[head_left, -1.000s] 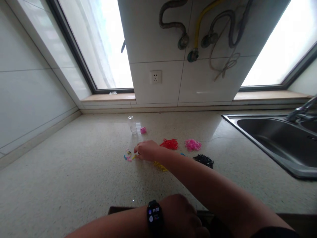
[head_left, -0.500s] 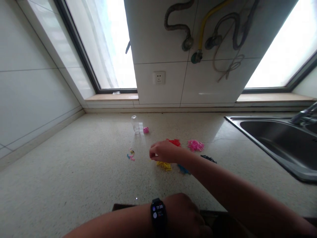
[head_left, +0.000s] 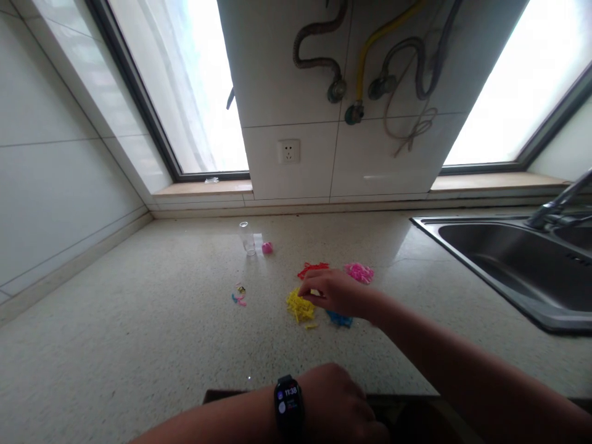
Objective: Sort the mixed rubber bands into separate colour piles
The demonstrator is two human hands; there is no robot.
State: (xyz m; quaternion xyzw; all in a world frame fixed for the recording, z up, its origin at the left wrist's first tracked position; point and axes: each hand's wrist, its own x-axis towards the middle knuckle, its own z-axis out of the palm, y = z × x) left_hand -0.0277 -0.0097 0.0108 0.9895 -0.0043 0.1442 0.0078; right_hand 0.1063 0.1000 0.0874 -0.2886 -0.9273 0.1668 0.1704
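My right hand (head_left: 330, 290) hovers at the edge of a pile of small yellow strips (head_left: 300, 306), fingertips pinched together over it; anything between them is too small to make out. A blue pile (head_left: 340, 317) lies partly under this hand. Just behind the hand are a red pile (head_left: 313, 269) and a pink pile (head_left: 359, 272). Further left sits a little group of mixed coloured bits (head_left: 239, 297). My left hand (head_left: 340, 401) rests curled at the counter's front edge, its palm and fingertips hidden, with a black watch (head_left: 288, 398) on the wrist.
A clear plastic cup (head_left: 247, 239) stands toward the back, beside a small pink object (head_left: 267, 247). On the right, a steel sink (head_left: 499, 271) with a faucet (head_left: 555, 206) is set into the counter (head_left: 152, 333). A wall socket (head_left: 289, 151) and hoses are above.
My right hand has gone from the mixed bits rightward to the yellow pile. A yellow bit seen at its fingertips earlier is no longer distinguishable. My left hand stays at the front edge.
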